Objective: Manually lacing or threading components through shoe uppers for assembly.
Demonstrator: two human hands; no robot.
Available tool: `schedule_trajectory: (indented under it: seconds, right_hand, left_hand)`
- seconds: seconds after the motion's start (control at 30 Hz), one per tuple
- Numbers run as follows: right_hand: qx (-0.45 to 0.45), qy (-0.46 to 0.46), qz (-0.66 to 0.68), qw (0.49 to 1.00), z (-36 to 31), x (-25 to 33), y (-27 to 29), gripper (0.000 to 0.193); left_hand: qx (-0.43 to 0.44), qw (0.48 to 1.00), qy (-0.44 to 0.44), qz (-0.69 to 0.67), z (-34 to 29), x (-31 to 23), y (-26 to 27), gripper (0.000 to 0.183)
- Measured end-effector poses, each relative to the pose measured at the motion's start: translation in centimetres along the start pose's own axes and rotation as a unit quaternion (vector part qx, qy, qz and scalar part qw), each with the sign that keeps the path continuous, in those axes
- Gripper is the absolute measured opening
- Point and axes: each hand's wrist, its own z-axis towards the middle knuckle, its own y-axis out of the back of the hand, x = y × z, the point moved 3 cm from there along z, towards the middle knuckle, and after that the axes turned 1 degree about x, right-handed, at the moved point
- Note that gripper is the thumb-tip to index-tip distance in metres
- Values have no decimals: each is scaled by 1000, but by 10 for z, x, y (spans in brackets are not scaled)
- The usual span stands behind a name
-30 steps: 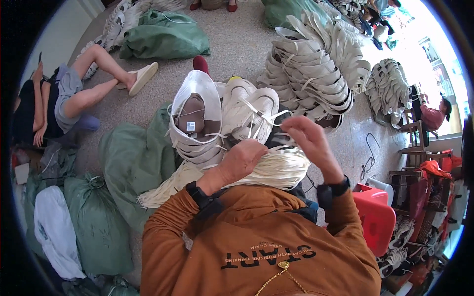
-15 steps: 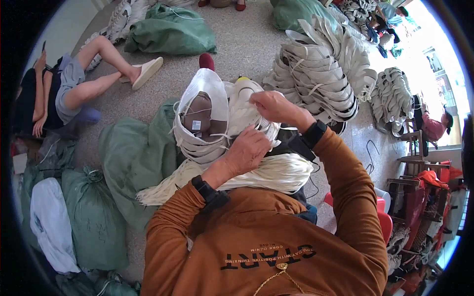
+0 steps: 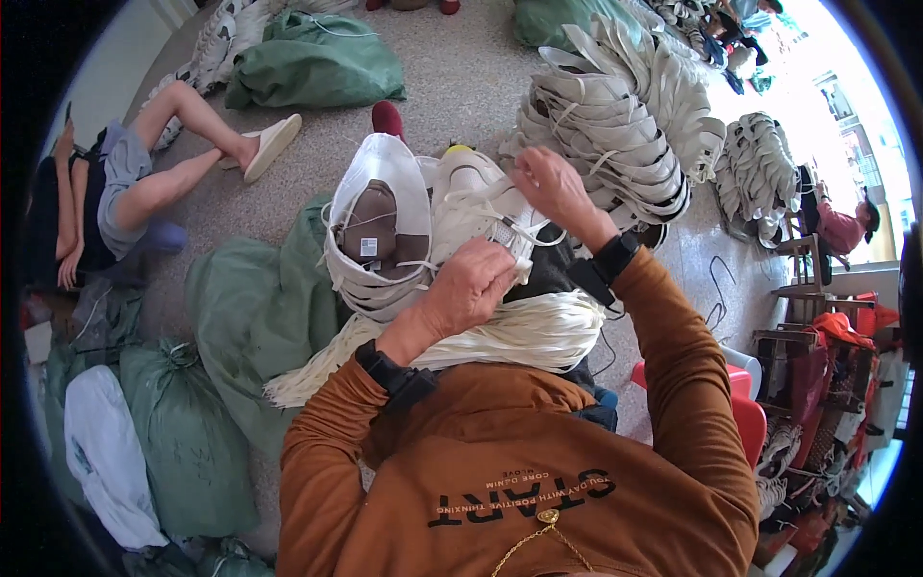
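Where the left hand (image 3: 471, 281) overlaps it, the white shoe (image 3: 502, 210) is hidden.

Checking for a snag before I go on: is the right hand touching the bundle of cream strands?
Apart. The head view shows dark material between the right hand and the bundle of cream strands.

Speckled grey floor (image 3: 461, 67) spreads before me, pale wall (image 3: 120, 58) left, wooden chair (image 3: 804, 258) and glaring light (image 3: 822, 48) right.
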Motion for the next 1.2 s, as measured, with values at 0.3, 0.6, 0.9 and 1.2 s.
schedule_trajectory:
  seconds: [0.3,0.6,0.9,1.2]
  right_hand:
    - [-39,-19,50,998,-36,-2,-38,38]
    - [-152,-59,113,980,-53,15,3,23]
    - [262,-212,551,763,-122,111,51,36]
    - [232,-281,495,789,-155,54,73,23]
  left_hand:
    - [279,764,223,-537,-7,-70,35,25]
    - [267,839,243,-408,-30,-56,32,27]
    - [163,983,86,-9,-17,-40,10,15]
    - [155,988,0,-30,-24,-27,8,16]
